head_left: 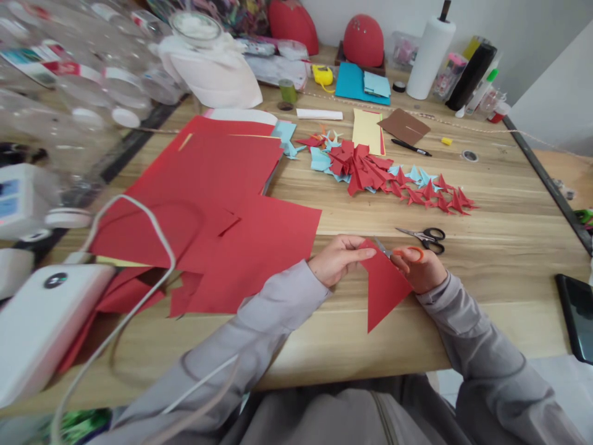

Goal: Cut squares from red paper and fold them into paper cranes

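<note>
My left hand [340, 258] pinches the upper left corner of a folded piece of red paper [385, 287] above the front of the table. Orange-handled scissors [414, 253] are in my right hand [424, 271], their blades at the paper's upper edge beside my left fingertips. The paper's pointed lower end hangs down between my two sleeves. Just beyond my right hand, a second pair of scissors [426, 237] with black handles lies on the wood. To the left of my left hand spread large red paper sheets [222, 179].
Folded red and blue paper pieces [365, 170] lie mid-table. Clear plastic bottles [83, 74] crowd the left. A white power bank [55, 321] with a looping cable [162, 228] stands front left. A black phone [577, 315] lies at the right edge.
</note>
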Demonstrator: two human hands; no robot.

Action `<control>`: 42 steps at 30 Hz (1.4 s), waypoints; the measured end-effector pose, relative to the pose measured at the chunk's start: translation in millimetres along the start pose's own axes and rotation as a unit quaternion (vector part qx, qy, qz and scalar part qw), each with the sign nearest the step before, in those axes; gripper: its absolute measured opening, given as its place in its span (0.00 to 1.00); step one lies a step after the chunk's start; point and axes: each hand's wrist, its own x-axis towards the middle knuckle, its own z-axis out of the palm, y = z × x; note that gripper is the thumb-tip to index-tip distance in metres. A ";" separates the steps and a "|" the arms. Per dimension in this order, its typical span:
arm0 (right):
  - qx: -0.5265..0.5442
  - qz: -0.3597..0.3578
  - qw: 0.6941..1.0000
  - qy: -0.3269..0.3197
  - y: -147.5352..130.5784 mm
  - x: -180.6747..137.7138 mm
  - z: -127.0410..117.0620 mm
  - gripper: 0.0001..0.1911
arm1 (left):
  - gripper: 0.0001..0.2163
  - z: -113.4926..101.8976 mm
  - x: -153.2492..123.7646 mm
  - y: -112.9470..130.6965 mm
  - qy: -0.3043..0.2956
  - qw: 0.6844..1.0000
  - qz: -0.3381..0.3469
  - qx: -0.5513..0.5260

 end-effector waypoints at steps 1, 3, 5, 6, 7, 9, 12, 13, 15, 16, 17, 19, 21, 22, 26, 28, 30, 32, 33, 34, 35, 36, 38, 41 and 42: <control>-0.002 -0.001 1.000 -0.004 -0.2 0.3 0.8 0.21 | 0.10 -0.3 0.3 0.1 0.002 1.000 -0.005 -0.007; -0.003 -0.001 1.000 -0.017 -0.4 0.9 2.3 0.21 | 0.11 -1.6 0.6 0.3 0.007 1.000 -0.021 -0.018; 0.002 -0.004 1.000 -0.028 -0.3 1.4 3.5 0.22 | 0.12 -3.2 0.7 0.4 0.012 0.999 -0.036 -0.027; 0.007 -0.004 0.999 -0.033 -0.1 1.7 3.9 0.22 | 0.12 -3.9 0.6 0.4 0.014 0.999 -0.042 -0.031; 0.013 -0.004 0.999 -0.035 0.0 2.0 4.3 0.22 | 0.12 -4.4 0.4 0.4 0.017 0.998 -0.047 -0.033; 0.022 -0.002 0.999 -0.032 0.2 2.6 4.6 0.22 | 0.12 -4.6 0.1 0.8 0.026 0.998 -0.054 -0.037; 0.026 -0.013 0.999 -0.023 0.7 3.5 4.2 0.23 | 0.12 -3.3 -0.5 2.0 0.036 0.997 -0.057 -0.040; 0.027 -0.015 0.999 -0.022 1.0 3.8 4.0 0.23 | 0.12 -2.7 -0.7 2.5 0.038 0.997 -0.057 -0.040; 0.030 -0.016 0.999 -0.026 1.8 4.2 3.8 0.23 | 0.12 -2.0 -0.8 3.1 0.038 0.997 -0.056 -0.041; 0.031 -0.016 0.999 -0.029 2.2 4.5 3.8 0.23 | 0.12 -1.9 -0.8 3.3 0.038 0.997 -0.055 -0.041; 0.033 -0.019 0.999 -0.030 2.6 4.7 3.9 0.23 | 0.12 -1.9 -0.7 3.3 0.038 0.997 -0.053 -0.042; 0.035 -0.028 0.998 -0.033 3.5 5.1 4.5 0.24 | 0.12 -2.2 -0.6 3.5 0.035 0.997 -0.051 -0.044; 0.031 -0.038 0.998 -0.035 4.2 5.4 5.2 0.24 | 0.11 -2.4 -0.6 3.7 0.029 0.997 -0.047 -0.045; 0.029 -0.041 0.998 -0.039 4.4 5.4 5.4 0.24 | 0.12 -2.5 -0.7 3.9 0.026 0.998 -0.046 -0.045; 0.027 -0.042 0.997 -0.050 4.9 4.4 6.4 0.23 | 0.11 -3.4 -1.2 4.6 0.021 0.998 -0.046 -0.044; 0.034 -0.040 0.998 -0.047 4.6 3.7 7.4 0.22 | 0.11 -4.6 -1.5 4.8 0.019 0.998 -0.047 -0.043; 0.035 -0.041 0.998 -0.044 4.1 3.2 8.7 0.23 | 0.10 -5.9 -1.8 4.9 0.015 0.998 -0.046 -0.045; 0.026 -0.042 0.998 -0.041 3.5 3.1 9.7 0.24 | 0.10 -6.8 -2.0 5.2 0.010 0.998 -0.048 -0.046; 0.021 -0.042 0.998 -0.042 3.2 3.2 9.9 0.25 | 0.10 -7.0 -2.1 5.3 0.007 0.998 -0.049 -0.045; 0.018 -0.040 0.998 -0.045 2.9 3.3 9.8 0.25 | 0.10 -6.9 -2.2 5.2 0.006 0.998 -0.049 -0.044; 0.016 -0.039 0.998 -0.051 2.7 3.4 9.4 0.25 | 0.10 -6.5 -2.2 5.1 0.004 0.998 -0.050 -0.043; 0.017 -0.037 0.997 -0.061 2.6 3.4 8.7 0.25 | 0.10 -5.9 -2.3 4.8 0.000 0.998 -0.051 -0.044; 0.018 -0.034 0.996 -0.083 2.4 3.1 7.0 0.26 | 0.11 -4.6 -2.5 3.5 -0.009 0.997 -0.054 -0.046; 0.018 -0.022 0.996 -0.090 1.8 2.1 5.6 0.25 | 0.12 -3.2 -2.5 0.6 -0.015 0.997 -0.062 -0.035; 0.019 -0.013 0.996 -0.086 1.4 1.9 5.8 0.25 | 0.12 -3.2 -2.4 -0.4 -0.015 0.997 -0.063 -0.029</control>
